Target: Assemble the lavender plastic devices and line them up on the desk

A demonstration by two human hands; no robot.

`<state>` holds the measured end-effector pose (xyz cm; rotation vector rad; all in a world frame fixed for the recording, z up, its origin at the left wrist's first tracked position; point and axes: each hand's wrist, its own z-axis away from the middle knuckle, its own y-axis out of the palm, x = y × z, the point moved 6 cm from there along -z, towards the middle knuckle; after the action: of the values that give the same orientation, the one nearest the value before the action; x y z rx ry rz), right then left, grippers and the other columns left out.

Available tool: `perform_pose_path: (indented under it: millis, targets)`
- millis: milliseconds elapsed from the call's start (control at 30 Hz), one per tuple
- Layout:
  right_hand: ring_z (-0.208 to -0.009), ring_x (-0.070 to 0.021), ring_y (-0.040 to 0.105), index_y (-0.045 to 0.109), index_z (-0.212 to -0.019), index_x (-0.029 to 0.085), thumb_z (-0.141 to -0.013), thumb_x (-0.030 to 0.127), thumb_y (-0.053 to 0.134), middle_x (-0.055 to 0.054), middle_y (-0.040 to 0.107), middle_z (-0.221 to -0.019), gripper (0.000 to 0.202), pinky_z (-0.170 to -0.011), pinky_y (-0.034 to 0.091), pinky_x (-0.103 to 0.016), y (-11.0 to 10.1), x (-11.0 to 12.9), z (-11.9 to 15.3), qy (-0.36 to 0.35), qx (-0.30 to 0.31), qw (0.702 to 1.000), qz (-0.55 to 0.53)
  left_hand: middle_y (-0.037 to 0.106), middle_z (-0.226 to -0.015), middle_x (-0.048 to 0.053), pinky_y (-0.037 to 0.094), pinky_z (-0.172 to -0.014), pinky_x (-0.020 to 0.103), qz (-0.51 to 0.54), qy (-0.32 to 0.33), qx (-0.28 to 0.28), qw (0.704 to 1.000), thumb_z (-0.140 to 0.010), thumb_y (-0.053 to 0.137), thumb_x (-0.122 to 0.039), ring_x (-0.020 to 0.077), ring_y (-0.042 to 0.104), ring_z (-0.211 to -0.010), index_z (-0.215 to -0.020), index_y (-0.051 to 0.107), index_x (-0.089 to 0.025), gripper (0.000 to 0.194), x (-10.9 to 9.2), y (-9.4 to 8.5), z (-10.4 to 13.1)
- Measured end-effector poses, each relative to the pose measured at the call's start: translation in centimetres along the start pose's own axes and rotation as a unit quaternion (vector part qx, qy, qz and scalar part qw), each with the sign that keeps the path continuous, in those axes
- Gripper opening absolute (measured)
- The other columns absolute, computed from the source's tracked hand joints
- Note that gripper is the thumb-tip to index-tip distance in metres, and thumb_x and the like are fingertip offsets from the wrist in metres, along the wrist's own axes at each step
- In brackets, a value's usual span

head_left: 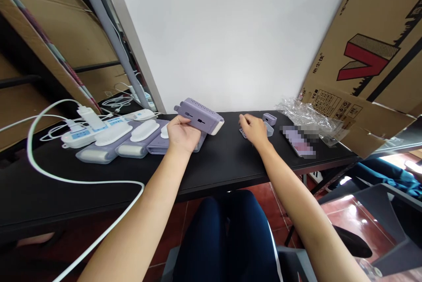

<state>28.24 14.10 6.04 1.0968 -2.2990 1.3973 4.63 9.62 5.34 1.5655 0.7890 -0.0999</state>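
A purple device (198, 116) with a cream end and dark slots on its side is held up above the table by my left hand (184, 134), whose fingers are behind and under it. My right hand (253, 129) is at the table over a small flat item (242, 133), fingers bent together; what they grip, if anything, is hidden. Just beyond it are a small purple block (269, 119) and a clear plastic piece (270, 130). Left of my left hand, several purple cases with white oval pieces (145, 131) lie in a row.
White power strips (79, 138) with plugs and cables are on the left. One white cable (95, 181) loops over my left forearm's side. A phone (298, 141), crumpled clear plastic (311, 117) and a large cardboard box (365, 66) are on the right. A white panel (231, 35) stands behind.
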Motion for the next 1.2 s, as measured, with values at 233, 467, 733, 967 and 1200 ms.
perform_pose_path:
  millis: [233,467,733,967,1200]
  targets:
    - [-0.121,-0.0340,0.059,0.064,-0.128,0.024,-0.089,0.025,0.055,-0.017,0.061,-0.133,0.040,-0.102,0.043,-0.050,-2.7,-8.0,-0.9,0.242,0.025,0.957,0.157,0.070,-0.081,0.003,0.055,-0.099,0.038,-0.002,-0.001,0.006,1.000,-0.052,0.051,-0.008,0.0234,0.069,-0.102,-0.078,0.057,-0.022,0.030,0.1,0.2,0.2]
    - [-0.127,-0.0351,0.058,0.059,-0.137,0.026,-0.086,0.025,0.054,-0.014,0.062,-0.138,0.051,-0.106,0.041,-0.056,-2.2,-9.8,-1.0,0.280,0.076,0.948,0.127,0.069,-0.078,0.002,0.054,-0.098,0.036,0.012,-0.009,0.008,1.000,-0.052,0.052,-0.007,0.0217,0.069,-0.098,-0.077,0.057,-0.022,0.029,0.2,0.1,0.1]
    - [-0.126,-0.0353,0.059,0.057,-0.139,0.024,-0.093,0.034,0.052,-0.015,0.065,-0.134,0.047,-0.107,0.041,-0.055,-4.2,-8.1,-1.0,0.243,-0.065,0.963,0.097,0.068,-0.077,0.001,0.055,-0.094,0.035,0.026,-0.008,-0.009,1.000,-0.051,0.052,-0.008,0.0217,0.069,-0.094,-0.079,0.057,-0.022,0.032,0.1,0.0,0.0]
    - [-0.088,-0.0194,0.067,0.044,-0.149,0.023,-0.086,0.048,0.064,-0.007,0.069,-0.111,0.070,-0.071,0.058,-0.031,1.7,-2.2,-1.0,0.086,0.052,0.939,-0.330,0.069,-0.081,0.003,0.056,-0.095,0.038,0.038,-0.013,-0.007,0.999,-0.051,0.052,-0.008,0.0230,0.070,-0.094,-0.081,0.058,-0.021,0.032,0.1,-0.2,-0.2]
    - [-0.113,-0.0200,0.066,0.060,-0.125,0.025,-0.077,0.035,0.078,-0.005,0.069,-0.127,0.052,-0.096,0.056,-0.034,4.3,1.8,1.1,0.019,0.212,0.876,-0.432,0.069,-0.078,0.003,0.056,-0.091,0.034,0.051,-0.024,-0.013,0.998,-0.052,0.051,-0.007,0.0209,0.069,-0.091,-0.078,0.057,-0.020,0.030,0.2,-0.4,-0.3]
